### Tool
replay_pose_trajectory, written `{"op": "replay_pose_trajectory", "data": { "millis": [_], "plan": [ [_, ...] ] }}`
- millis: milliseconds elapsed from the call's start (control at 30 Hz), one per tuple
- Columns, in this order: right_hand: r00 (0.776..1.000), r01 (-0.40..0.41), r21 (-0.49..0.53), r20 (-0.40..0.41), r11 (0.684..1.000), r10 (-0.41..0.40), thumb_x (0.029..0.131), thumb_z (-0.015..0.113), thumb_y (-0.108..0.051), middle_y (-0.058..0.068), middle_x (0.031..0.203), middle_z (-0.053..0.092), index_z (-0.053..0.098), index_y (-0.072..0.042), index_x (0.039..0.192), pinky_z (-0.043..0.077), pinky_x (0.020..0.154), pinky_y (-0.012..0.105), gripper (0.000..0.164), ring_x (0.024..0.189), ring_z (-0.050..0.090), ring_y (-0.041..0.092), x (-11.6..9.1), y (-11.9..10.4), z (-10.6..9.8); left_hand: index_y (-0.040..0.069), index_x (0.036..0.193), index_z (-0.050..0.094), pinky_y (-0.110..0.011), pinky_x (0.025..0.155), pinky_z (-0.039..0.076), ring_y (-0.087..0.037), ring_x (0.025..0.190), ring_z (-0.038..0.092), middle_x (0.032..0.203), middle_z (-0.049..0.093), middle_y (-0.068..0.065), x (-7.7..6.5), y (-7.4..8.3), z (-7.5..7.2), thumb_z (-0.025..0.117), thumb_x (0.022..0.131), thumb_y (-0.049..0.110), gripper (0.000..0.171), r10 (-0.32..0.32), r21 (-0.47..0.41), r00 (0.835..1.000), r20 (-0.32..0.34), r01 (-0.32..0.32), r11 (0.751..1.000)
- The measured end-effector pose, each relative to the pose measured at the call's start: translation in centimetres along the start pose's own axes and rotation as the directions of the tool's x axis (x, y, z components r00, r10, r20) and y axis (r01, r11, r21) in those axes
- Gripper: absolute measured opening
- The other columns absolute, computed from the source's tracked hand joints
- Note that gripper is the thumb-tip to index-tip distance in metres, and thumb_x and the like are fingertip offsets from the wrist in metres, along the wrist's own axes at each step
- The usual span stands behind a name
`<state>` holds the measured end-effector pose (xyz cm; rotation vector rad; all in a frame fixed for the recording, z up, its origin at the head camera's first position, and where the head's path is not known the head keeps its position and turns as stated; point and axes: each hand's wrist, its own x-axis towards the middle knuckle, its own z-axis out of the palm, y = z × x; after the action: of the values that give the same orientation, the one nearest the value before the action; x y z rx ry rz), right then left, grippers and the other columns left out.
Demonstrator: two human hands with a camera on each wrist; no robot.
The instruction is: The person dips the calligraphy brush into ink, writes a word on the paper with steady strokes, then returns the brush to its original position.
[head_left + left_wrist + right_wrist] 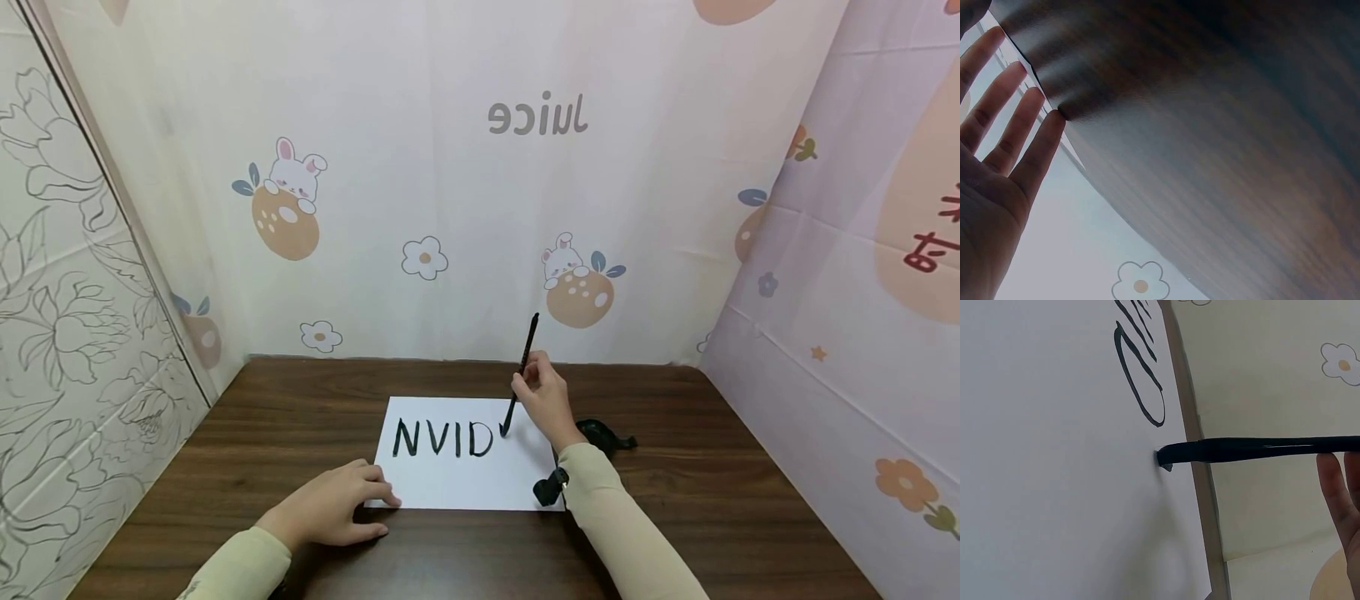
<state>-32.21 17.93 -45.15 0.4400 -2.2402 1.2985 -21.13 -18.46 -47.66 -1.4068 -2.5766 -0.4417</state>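
A white sheet of paper (465, 487) lies on the brown table, with the black letters "NVID" (442, 439) painted across its upper half. In my right hand (547, 398) I pinch a black writing brush (528, 342) partway up its handle. The right wrist view shows the bent dark tip of the brush (1172, 454) against the paper, just past the "D" (1138, 378). My left hand (337, 502) rests at the sheet's lower left corner, fingers extended. Seen from the left wrist, the fingers of that hand (1004, 134) touch down near the paper's edge.
A glossy black object (600, 435) with a spout-like end stands right of the paper, partly behind my right wrist. A small black device (551, 487) is strapped at that wrist. The wooden table (300, 417) meets printed curtains (450, 183) at the back and sides.
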Motion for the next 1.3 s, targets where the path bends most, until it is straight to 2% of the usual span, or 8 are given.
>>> {"op": "replay_pose_trajectory", "data": {
  "millis": [100,333,467,667,1100,1300],
  "plan": [
    [1.0,0.003,0.007,0.003,1.0,-0.003,0.094,0.063,-0.008,0.004,0.086,0.054,0.054,-0.004,0.11,0.051,0.063,0.03,0.02,0.077,0.053,0.021,-0.03,0.03,0.03,0.028,0.106,0.074,-0.027,0.076,0.05,-0.005,0.09,0.052,0.1,0.058,0.014,-0.01,-0.03,0.03,0.078,0.086,0.034,0.021,-0.004,-0.001,1.0,0.001,0.004,1.0],
    [1.0,-0.01,0.011,0.014,1.0,0.01,0.094,0.063,-0.008,0.003,0.085,0.054,0.053,-0.008,0.109,0.051,0.063,0.03,0.018,0.076,0.054,0.02,-0.12,0.11,0.08,0.028,0.106,0.074,-0.027,0.075,0.049,-0.005,0.089,0.051,0.1,0.058,0.014,0.01,0.03,0.03,0.077,0.087,0.034,0.021,-0.004,-0.01,1.0,0.006,0.004,1.0],
    [1.0,-0.02,0.016,0.024,1.0,0.019,0.094,0.064,-0.008,0.004,0.086,0.054,0.054,-0.003,0.111,0.051,0.063,0.03,0.02,0.076,0.054,0.02,-0.2,0.13,0.1,0.028,0.107,0.074,-0.027,0.074,0.049,-0.005,0.089,0.051,0.1,0.058,0.014,0.02,0.09,-0.03,0.077,0.087,0.034,0.021,-0.009,-0.014,1.0,0.012,0.01,1.0],
    [0.999,-0.024,0.012,0.027,1.0,0.024,0.094,0.064,-0.009,0.003,0.085,0.053,0.053,-0.01,0.108,0.049,0.063,0.03,0.017,0.076,0.053,0.02,-0.23,0.07,0.04,0.028,0.106,0.074,-0.027,0.076,0.05,-0.005,0.09,0.051,0.1,0.059,0.014,0.06,0.13,-0.03,0.077,0.086,0.034,0.021,-0.02,-0.006,1.0,0.014,0.02,1.0],
    [0.999,-0.026,0.039,0.035,0.999,0.025,0.094,0.064,-0.008,0.003,0.084,0.053,0.053,-0.007,0.108,0.051,0.059,0.03,0.017,0.075,0.054,0.021,-0.56,0.03,0.07,0.028,0.106,0.074,-0.027,0.076,0.05,-0.006,0.09,0.052,0.1,0.059,0.014,0.08,0.16,-0.14,0.077,0.087,0.033,0.021,-0.009,-0.008,1.0,0.007,0.009,1.0],
    [0.998,-0.04,0.056,0.052,0.998,0.038,0.093,0.064,-0.007,0.003,0.084,0.053,0.053,-0.012,0.107,0.052,0.058,0.03,0.018,0.073,0.054,0.021,-0.71,-0.11,0.1,0.028,0.106,0.074,-0.027,0.075,0.049,-0.005,0.089,0.051,0.1,0.059,0.013,0.09,0.14,-0.16,0.078,0.086,0.033,0.021,-0.003,-0.007,1.0,0.003,0.003,1.0]
  ]
}}
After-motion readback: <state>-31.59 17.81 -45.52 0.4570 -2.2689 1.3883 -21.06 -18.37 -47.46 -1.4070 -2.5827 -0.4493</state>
